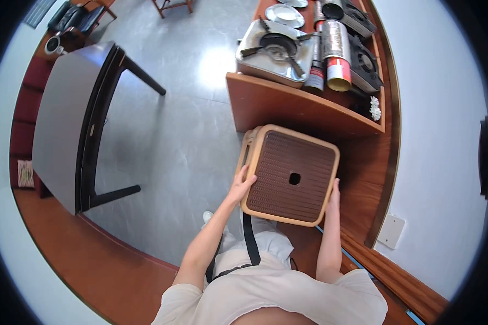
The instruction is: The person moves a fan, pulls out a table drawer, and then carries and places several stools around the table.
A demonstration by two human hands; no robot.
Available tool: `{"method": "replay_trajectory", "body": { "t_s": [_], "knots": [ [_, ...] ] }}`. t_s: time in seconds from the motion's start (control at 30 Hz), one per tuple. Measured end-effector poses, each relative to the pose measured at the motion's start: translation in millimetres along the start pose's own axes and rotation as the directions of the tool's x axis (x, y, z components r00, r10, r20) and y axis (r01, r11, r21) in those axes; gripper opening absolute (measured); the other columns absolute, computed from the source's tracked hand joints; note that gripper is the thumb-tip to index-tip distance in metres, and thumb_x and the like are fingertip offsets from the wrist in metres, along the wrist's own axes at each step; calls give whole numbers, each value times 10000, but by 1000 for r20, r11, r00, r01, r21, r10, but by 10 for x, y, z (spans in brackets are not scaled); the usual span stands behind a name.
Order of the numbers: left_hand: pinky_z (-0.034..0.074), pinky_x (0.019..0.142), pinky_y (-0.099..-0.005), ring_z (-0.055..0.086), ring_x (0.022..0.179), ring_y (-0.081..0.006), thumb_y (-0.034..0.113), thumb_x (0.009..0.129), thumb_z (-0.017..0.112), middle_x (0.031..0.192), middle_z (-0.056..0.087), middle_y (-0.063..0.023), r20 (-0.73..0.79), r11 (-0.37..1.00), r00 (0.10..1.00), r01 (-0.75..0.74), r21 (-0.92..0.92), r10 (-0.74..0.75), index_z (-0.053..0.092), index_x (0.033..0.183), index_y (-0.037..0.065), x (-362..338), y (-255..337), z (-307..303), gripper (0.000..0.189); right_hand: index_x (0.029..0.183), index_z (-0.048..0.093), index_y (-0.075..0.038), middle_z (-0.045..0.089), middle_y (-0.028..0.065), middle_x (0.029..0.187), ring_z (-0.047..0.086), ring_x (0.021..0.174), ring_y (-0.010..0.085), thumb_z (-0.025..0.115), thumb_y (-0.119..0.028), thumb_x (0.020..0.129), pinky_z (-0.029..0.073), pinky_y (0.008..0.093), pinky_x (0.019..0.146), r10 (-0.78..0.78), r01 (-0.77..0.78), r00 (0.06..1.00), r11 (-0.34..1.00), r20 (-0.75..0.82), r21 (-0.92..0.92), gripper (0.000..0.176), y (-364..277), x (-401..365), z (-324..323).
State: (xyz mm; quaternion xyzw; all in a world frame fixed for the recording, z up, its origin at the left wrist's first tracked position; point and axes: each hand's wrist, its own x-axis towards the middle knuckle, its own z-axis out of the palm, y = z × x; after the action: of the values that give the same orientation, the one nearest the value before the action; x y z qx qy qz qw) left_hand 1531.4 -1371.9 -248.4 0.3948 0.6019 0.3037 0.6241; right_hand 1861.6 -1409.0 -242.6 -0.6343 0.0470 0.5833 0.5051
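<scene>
In front of my body is a square plastic stool [287,200] with a brown woven-pattern top, a tan rim and a small dark hole in the middle. My left hand [241,187] grips its left edge, thumb over the rim and fingers along the side. On the opposite edge, my right hand [334,196] is pressed against the side, its fingers partly hidden by the stool. Further tan edges show at the upper left side of the stool, like a second stool beneath it. The far side sits close to the end of a wooden shelf unit [287,103].
On the shelf unit stand a portable stove [276,51], gas canisters [339,73] and white plates [284,15]. A grey table [73,119] with black legs is at left, by a wooden bench [92,249]. A white wall [434,162] with a socket plate [391,231] borders the right.
</scene>
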Motion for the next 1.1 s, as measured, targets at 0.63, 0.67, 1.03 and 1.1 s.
{"method": "replay_trajectory", "body": {
  "t_s": [0.63,0.67,1.03,1.1],
  "knots": [
    [318,901,-301,386,1082,-196,380,755,570,1175,398,-127,-425,664,885,-434,-609,188,264,1240,-29,-4186,176,-2409,704,1131,392,59,516,99,1008,512,890,152,425,-448,819,423,263,769,-359,686,492,720,793,-99,597,847,-4503,1945],
    [320,899,-299,393,1074,-192,377,754,572,1167,409,-120,-519,644,837,-494,-584,171,274,1237,-23,-4454,5,-2523,694,1131,389,65,516,99,1007,512,889,151,433,-448,816,422,261,769,-325,698,443,710,835,-93,604,1037,-4650,2099],
    [367,836,-282,455,994,-176,433,710,601,1093,464,-85,-979,646,144,-736,-204,-146,331,1195,-31,-6640,-1352,-3163,724,1158,394,47,479,127,1097,435,1007,174,409,-264,866,339,269,864,424,733,178,545,888,-407,427,3618,-5580,3447],
    [373,829,-286,462,986,-180,451,692,614,1087,467,-89,-981,661,55,-732,-166,-185,332,1190,-38,-6834,-1430,-3402,753,1154,397,50,485,127,1088,446,991,173,400,-305,867,347,264,851,501,711,105,566,859,-417,456,4134,-5764,3724]
  ]
}}
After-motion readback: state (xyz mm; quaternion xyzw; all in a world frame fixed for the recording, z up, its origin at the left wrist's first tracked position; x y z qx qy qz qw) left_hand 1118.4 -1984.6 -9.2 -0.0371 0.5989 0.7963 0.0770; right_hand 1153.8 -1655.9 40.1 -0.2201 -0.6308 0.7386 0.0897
